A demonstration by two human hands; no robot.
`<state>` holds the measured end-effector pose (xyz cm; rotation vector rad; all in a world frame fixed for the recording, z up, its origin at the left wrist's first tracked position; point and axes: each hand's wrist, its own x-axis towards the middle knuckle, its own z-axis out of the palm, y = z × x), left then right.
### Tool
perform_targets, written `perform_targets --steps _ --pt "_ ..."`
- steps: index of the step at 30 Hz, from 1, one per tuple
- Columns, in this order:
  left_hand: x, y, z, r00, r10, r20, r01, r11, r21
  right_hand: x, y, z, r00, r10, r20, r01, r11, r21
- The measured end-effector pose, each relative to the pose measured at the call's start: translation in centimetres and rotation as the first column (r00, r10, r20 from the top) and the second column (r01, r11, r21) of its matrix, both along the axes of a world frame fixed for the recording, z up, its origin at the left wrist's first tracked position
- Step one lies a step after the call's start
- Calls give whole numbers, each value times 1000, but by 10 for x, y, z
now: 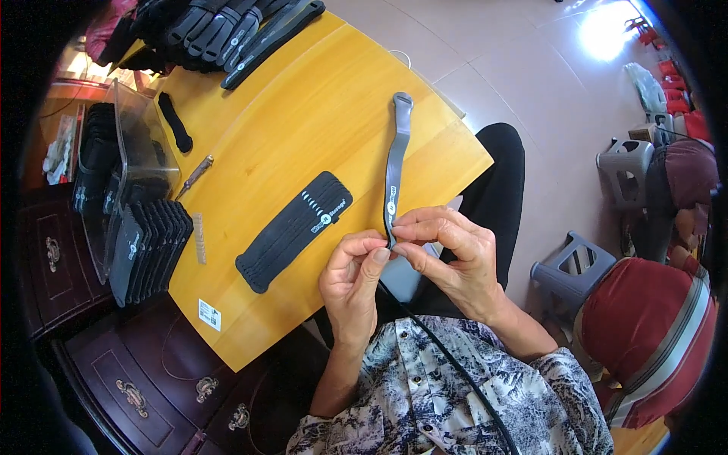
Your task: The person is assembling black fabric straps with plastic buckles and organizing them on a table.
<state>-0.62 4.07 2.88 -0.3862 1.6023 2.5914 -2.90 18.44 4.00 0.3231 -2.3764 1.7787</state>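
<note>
A long dark strap (396, 152) with a slotted, rounded far end lies over the yellow table and reaches toward me. At its near end, just off the table edge, my left hand (355, 284) pinches it between thumb and fingers. My right hand (453, 254) grips the same end from the other side, fingertips almost touching the left thumb. What lies between the fingertips is mostly hidden. To the left of my hands, a neat fanned stack of black straps (292, 235) with white print rests flat on the table.
Left on the yellow table (250, 152) are a clear plastic bin (140, 144), a row of black straps (148, 250), a slim tool (197, 174) and a lone black strap (174, 121). More straps (227, 34) are piled at the back. Right are grey stools (572, 265) and another person (644, 334).
</note>
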Motion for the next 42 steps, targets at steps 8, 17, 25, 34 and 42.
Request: perform_targets --steps 8,17,25,34,42 --pt "-5 2 -11 997 -17 -80 10 996 -88 3 3 11 996 -38 79 28 992 122" --pt "-12 7 -12 962 -117 -248 -8 892 -452 5 6 8 984 -26 177 15 998 63" --pt "-16 19 -31 917 -195 -347 -106 721 -685 3 -7 -12 942 -194 272 222 972 -75" --pt "-22 20 -38 882 -267 -389 -138 642 -754 5 -9 -33 895 -231 381 309 938 -159" --pt "-23 13 -41 939 -167 -300 2 876 -482 10 0 -26 895 -94 436 234 932 -278"
